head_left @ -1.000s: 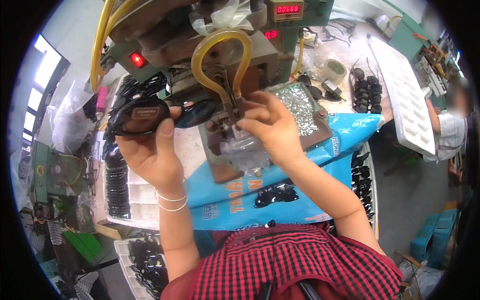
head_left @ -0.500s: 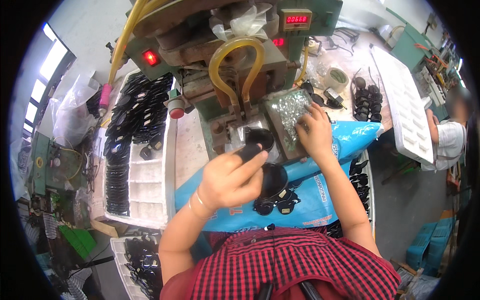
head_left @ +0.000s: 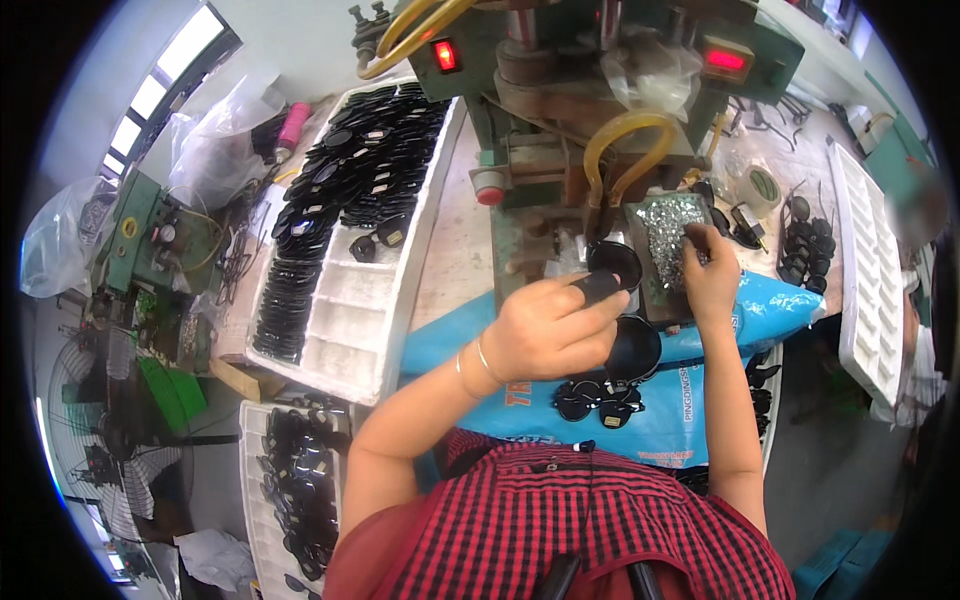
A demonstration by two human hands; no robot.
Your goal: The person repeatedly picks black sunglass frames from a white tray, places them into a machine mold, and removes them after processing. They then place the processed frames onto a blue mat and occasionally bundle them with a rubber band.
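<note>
My left hand [head_left: 560, 330] is closed around a pair of black sunglasses [head_left: 636, 352], with one round lens toward the machine and the other nearer to me. A black cover wraps one fingertip of that hand. My right hand [head_left: 712, 280] reaches over a shallow metal tray [head_left: 660, 308] of small shiny silver pieces [head_left: 665, 225]. Its thumb and fingers are bent together at the tray's right side; whatever lies between them is too small to make out. Several more sunglasses [head_left: 600, 400] lie on the blue plastic sheet [head_left: 540, 395] below my hands.
A green press [head_left: 470, 125] with a yellow hose loop [head_left: 630, 125] and a red button [head_left: 489, 187] rises ahead. At left is a white foam tray [head_left: 345, 335] packed with sunglasses; another foam tray [head_left: 868, 290] stands at right. A tape roll [head_left: 760, 190] sits behind the metal tray.
The view has turned, so the scene sits further right. My right fingers, spread over the silver pieces before, are now drawn together. My left hand still holds the sunglasses.
</note>
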